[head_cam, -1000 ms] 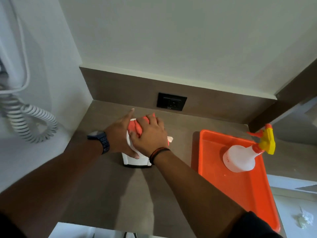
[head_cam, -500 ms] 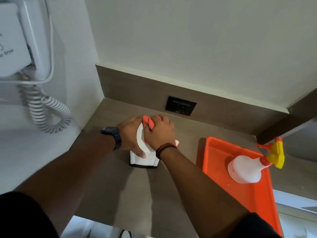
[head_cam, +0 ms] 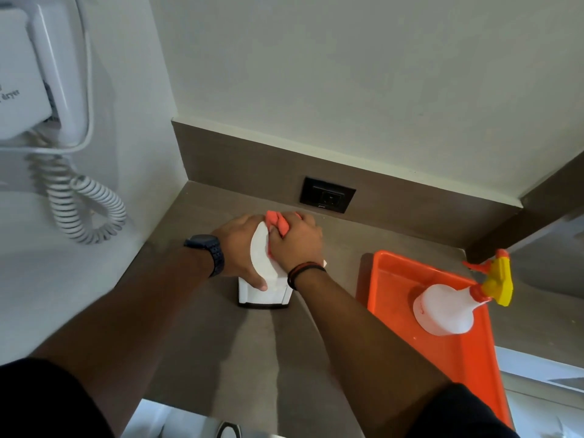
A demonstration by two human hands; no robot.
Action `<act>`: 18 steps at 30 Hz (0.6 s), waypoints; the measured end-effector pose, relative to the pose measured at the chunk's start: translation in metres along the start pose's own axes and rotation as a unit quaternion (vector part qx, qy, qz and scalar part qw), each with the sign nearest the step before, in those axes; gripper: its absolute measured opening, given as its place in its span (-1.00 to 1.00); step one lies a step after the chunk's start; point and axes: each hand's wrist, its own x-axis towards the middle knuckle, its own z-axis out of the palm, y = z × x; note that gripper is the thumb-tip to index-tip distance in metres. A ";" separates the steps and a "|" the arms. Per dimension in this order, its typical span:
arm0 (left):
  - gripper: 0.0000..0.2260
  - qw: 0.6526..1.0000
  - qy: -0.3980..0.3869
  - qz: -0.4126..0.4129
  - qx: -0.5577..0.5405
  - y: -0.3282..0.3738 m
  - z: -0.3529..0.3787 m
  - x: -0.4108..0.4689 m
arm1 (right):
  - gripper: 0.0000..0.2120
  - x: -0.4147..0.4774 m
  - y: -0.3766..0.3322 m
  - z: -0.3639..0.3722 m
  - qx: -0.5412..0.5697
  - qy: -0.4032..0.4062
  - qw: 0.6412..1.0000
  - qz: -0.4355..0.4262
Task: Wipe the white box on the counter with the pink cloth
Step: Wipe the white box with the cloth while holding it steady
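Note:
The white box (head_cam: 261, 290) stands on the brown counter (head_cam: 240, 358), a little left of centre. My left hand (head_cam: 238, 248) grips its left side and top, thumb down the front. My right hand (head_cam: 295, 245) presses the bunched pink cloth (head_cam: 278, 223) onto the box's curved top. Only a small fold of cloth shows between the two hands. Both hands hide most of the box's top and its right side.
An orange tray (head_cam: 474, 358) lies on the counter at the right, holding a white spray bottle (head_cam: 445, 309) with a yellow and orange trigger. A black wall socket (head_cam: 327, 195) sits behind the box. A wall-mounted hair dryer (head_cam: 34, 77) with a coiled cord (head_cam: 85, 210) hangs at the left.
My right hand has slid the cloth toward the back of the box's top, baring more of the white front curve. My left hand closed tighter on the box. The view tilted up.

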 end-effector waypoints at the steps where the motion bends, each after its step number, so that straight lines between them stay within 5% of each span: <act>1: 0.07 1.000 0.002 -0.007 -0.001 -0.001 0.000 0.000 | -0.65 0.000 -0.004 0.003 -0.008 -0.003 1.000 -0.008; 10: 0.04 1.000 0.026 -0.016 0.002 -0.001 0.007 -0.004 | -0.68 -0.018 0.020 -0.009 0.014 -0.037 0.997 -0.072; 18: 0.32 0.969 0.095 -0.220 0.056 0.056 0.037 -0.007 | -0.73 -0.011 0.042 -0.031 0.177 0.144 0.959 0.165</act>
